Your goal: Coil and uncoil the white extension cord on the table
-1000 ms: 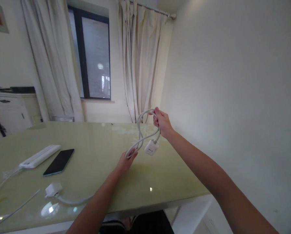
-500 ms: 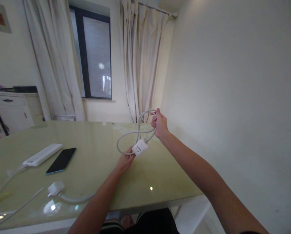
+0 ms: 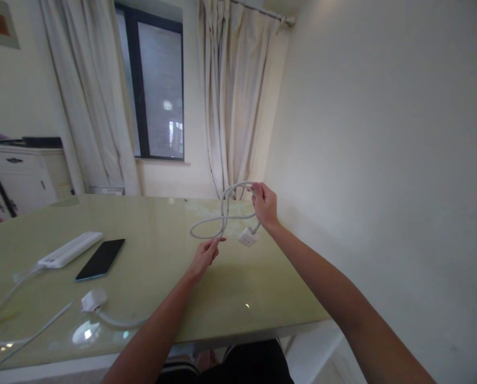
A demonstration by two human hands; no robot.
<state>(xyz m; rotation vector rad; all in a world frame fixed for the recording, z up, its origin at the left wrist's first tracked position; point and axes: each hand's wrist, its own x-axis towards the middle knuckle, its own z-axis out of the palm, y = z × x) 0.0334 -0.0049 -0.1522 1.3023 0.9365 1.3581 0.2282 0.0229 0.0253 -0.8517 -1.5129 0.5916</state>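
Observation:
A pale grey power cord (image 3: 223,214) hangs in loose loops above the table. My right hand (image 3: 264,205) is closed around the gathered loops. Below that hand dangles the cord's white socket block (image 3: 247,237), tilted, its slots facing me. Lower and to the left, my left hand (image 3: 205,258) pinches the cord between thumb and fingers at the bottom of the loops. Nearer me on the left, a white plug (image 3: 94,300) lies on the table, its thick cable running behind my left forearm.
A white power strip (image 3: 70,249) and a black phone (image 3: 101,260) lie on the left of the glossy table (image 3: 154,224). A thin white cable (image 3: 34,336) runs along the near left edge. A bare wall (image 3: 374,149) rises on the right.
The socket block has left my left hand and now hangs under my right hand, farther right. My left hand has shifted slightly left and holds the cord.

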